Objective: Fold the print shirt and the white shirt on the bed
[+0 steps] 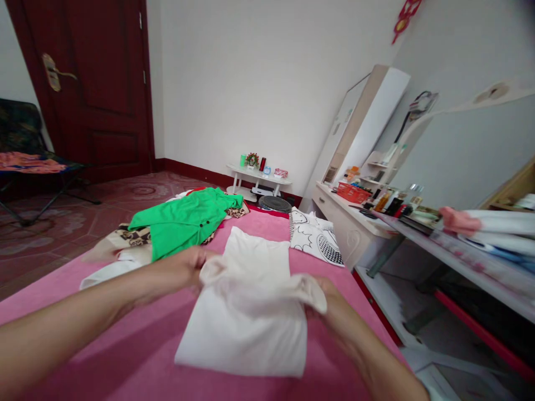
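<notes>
A white garment (251,334) lies partly folded on the pink bedspread (137,345), straight in front of me. My left hand (198,267) grips its cloth on the left side, and my right hand (321,298) grips it on the right. Between the two hands a raised fold of the cloth is stretched across and smeared by motion. The far part of the garment lies flat beyond my hands. Cloth hides the fingertips of both hands.
A green garment (188,220) lies on a clothes pile at the far left of the bed. A folded white printed garment (315,236) lies at the far right. Along the right stand a dressing table (334,209) and a shelf with cloths (485,278).
</notes>
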